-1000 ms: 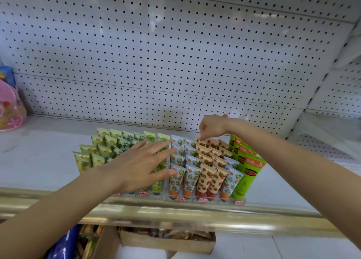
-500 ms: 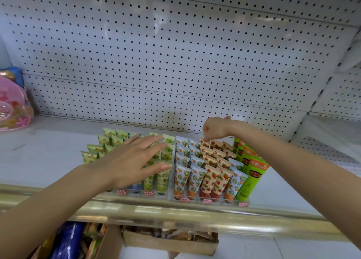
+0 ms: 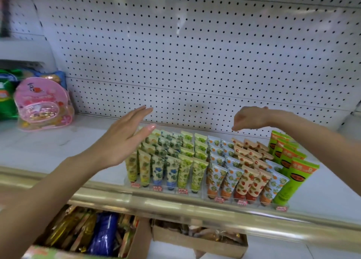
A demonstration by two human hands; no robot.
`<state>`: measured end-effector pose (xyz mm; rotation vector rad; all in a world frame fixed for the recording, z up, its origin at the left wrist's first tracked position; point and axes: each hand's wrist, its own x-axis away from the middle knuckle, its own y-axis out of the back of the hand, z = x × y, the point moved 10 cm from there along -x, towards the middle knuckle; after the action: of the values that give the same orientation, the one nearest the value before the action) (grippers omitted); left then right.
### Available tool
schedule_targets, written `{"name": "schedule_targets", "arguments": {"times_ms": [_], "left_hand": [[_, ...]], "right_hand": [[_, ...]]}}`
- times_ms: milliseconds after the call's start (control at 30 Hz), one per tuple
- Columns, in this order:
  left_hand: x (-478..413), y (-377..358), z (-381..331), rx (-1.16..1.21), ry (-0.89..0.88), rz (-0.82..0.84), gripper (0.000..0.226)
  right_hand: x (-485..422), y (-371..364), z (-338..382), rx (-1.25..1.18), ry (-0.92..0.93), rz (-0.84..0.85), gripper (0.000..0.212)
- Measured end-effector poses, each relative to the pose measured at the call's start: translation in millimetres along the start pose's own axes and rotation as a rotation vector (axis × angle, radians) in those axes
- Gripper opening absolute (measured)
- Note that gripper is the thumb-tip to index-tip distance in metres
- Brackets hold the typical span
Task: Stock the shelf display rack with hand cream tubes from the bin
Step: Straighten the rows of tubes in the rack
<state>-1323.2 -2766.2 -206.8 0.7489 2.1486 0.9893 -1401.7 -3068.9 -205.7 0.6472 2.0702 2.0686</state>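
The hand cream tubes (image 3: 197, 166) stand upright in rows in the clear display rack (image 3: 195, 193) on the white shelf (image 3: 48, 147); the left hand (image 3: 121, 141) hovers at the rack's 10 o'clock, fingers straight and together, holding nothing; the right hand (image 3: 248, 119), at 1 o'clock above the back row, hangs with fingers curled down, empty.

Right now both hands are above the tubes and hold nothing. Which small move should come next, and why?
Probably lower the right hand to the strawberry tubes. Several of them lean to one side, while the green rows stand straighter. Both hands are empty, and the left hand hovers open over the yellow tubes, so straightening seems to come before fetching more stock.
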Motion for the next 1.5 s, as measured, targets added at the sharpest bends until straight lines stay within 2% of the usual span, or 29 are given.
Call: {"name": "schedule_targets", "arguments": {"times_ms": [133,200,333,467,567,633,833,1100,1500], "left_hand": [[22,12,55,0.418,0.164,-0.171,0.060],[36,3,89,0.518,0.239,-0.187,0.068],[61,-35,138,0.552,0.316,-0.175,0.083],[69,-53,160,0.464,0.401,-0.320,0.077],[69,-53,167,0.120,0.417,-0.404,0.071],[71,-52,174,0.024,0.438,-0.439,0.067],[70,-54,172,-0.058,0.432,-0.425,0.061],[70,-52,166,-0.142,0.466,-0.380,0.057],[69,-53,167,-0.147,0.482,-0.383,0.055]], "right_hand": [[6,23,38,-0.221,0.141,-0.139,0.011],[12,25,68,-0.292,0.230,-0.171,0.010],[11,13,120,-0.293,0.310,-0.189,0.009],[-2,0,152,-0.336,0.318,-0.183,0.012],[-7,-9,169,-0.382,0.329,-0.136,0.012],[-4,-12,178,-0.383,0.348,-0.104,0.012],[9,-19,190,-0.331,0.391,-0.030,0.016],[15,-16,200,-0.290,0.351,-0.095,0.014],[15,-24,180,-0.264,0.295,-0.028,0.020]]}}
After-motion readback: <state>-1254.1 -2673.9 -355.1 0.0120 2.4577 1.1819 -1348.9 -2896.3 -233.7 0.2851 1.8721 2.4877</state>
